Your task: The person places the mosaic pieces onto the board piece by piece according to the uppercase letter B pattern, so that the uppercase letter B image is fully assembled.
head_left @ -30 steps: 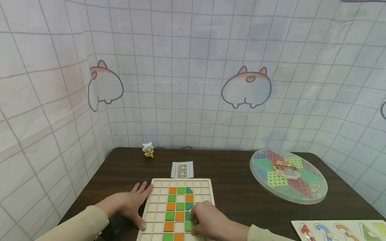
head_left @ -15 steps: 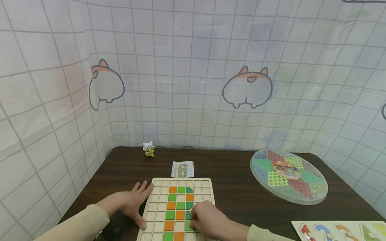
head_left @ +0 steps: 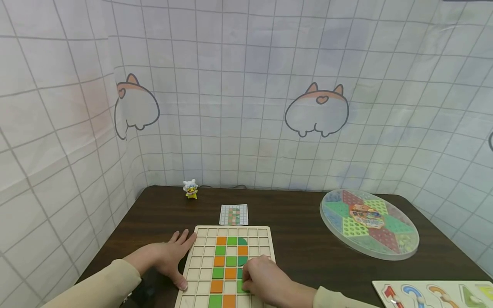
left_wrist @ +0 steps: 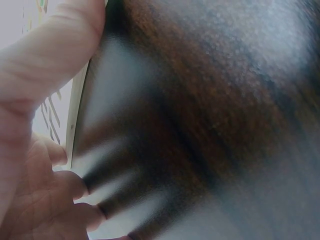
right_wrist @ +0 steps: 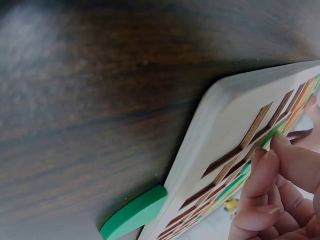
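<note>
A pale wooden grid board lies on the dark table, with orange, light green and dark green tiles set in its middle columns. Along its left edge my left hand is spread, thumb and fingers straight against the side. My right hand reaches over the board's right part, fingers curled. Its thumb and forefinger pinch a light green tile low in the right-hand column of tiles; part of that tile is hidden by the fingers. Right beside the board, the right wrist view shows a rounded dark green piece on the table.
A printed pattern card lies just beyond the board. Farther back stands a small white and yellow figurine. To the right are a round Chinese checkers board and a pale puzzle board. A grid-patterned curtain surrounds the table.
Both hands keep nearly the same place on the board. The right fingers shift very slightly at the light green tile. The head view tilts a little.
</note>
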A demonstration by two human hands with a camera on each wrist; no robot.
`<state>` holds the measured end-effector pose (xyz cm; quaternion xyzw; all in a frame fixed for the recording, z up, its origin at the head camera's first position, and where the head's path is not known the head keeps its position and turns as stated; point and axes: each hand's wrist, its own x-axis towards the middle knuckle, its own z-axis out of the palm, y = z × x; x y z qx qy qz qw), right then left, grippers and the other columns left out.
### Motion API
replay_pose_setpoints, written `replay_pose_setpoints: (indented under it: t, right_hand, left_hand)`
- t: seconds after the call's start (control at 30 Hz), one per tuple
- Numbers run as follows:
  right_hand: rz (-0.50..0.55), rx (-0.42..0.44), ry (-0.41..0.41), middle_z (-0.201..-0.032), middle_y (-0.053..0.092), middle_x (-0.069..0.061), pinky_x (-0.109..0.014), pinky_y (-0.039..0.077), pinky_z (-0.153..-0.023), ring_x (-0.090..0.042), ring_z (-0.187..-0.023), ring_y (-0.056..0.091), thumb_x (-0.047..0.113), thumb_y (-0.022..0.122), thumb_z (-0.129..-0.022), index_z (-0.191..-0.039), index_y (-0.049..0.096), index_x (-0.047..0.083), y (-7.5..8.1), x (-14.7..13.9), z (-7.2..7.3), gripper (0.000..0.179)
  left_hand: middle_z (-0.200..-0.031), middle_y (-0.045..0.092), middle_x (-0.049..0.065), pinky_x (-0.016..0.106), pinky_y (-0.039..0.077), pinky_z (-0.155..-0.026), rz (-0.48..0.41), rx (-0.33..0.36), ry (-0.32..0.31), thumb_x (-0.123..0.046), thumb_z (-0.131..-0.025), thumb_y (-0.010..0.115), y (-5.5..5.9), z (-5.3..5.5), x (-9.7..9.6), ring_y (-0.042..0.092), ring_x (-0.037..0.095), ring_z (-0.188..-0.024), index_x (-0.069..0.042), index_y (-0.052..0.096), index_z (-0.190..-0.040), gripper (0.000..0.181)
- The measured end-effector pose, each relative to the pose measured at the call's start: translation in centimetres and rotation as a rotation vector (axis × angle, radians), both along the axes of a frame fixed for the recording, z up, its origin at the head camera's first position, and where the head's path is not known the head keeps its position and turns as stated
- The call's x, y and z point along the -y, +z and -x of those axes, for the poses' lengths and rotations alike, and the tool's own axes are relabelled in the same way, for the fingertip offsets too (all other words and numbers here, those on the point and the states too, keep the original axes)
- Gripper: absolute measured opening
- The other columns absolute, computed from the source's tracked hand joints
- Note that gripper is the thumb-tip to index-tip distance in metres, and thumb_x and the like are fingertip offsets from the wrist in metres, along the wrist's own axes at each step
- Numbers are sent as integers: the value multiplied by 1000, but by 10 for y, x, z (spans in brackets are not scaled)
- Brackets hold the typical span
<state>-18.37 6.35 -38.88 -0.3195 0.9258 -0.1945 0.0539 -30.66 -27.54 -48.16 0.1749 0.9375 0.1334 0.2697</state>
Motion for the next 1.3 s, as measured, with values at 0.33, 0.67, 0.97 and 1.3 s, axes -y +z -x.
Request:
replay_pose_setpoints:
  t: [0.33,0.67,0.97,1.3]
  right_hand:
    - [76,55,27,-72,68,10,-16,46,-58,5,-60,51,9,79,-88,-78,75,12,2,-7,0,11]
    - [196,54,-11,-78,70,5,-21,48,-61,3,-65,51,3,75,-90,-85,74,9,0,-52,10,8]
    - [183,123,-40,-81,70,2,-24,49,-62,1,-69,54,1,75,-90,-90,74,7,1,-87,16,6]
    - [169,368,126,-89,68,15,-22,54,-66,0,-78,63,31,85,-85,-100,74,25,-76,-133,69,20]
  left_hand:
    - [-172,-4,19,73,24,-115,-9,3,1,-80,-49,83,2,-4,-1,-4,48,-157,-22,1,-167,155]
    - [-173,-4,17,73,24,-114,-1,-1,-3,-81,-48,83,1,-2,-3,-3,48,-158,-23,1,-167,155]
    - [-173,-3,18,74,23,-114,16,-9,6,-82,-47,83,2,-1,-3,-3,48,-157,-22,2,-167,156]
    - [-173,-2,19,74,23,-114,17,-8,10,-82,-47,83,3,-3,-4,-2,49,-157,-21,3,-167,157]
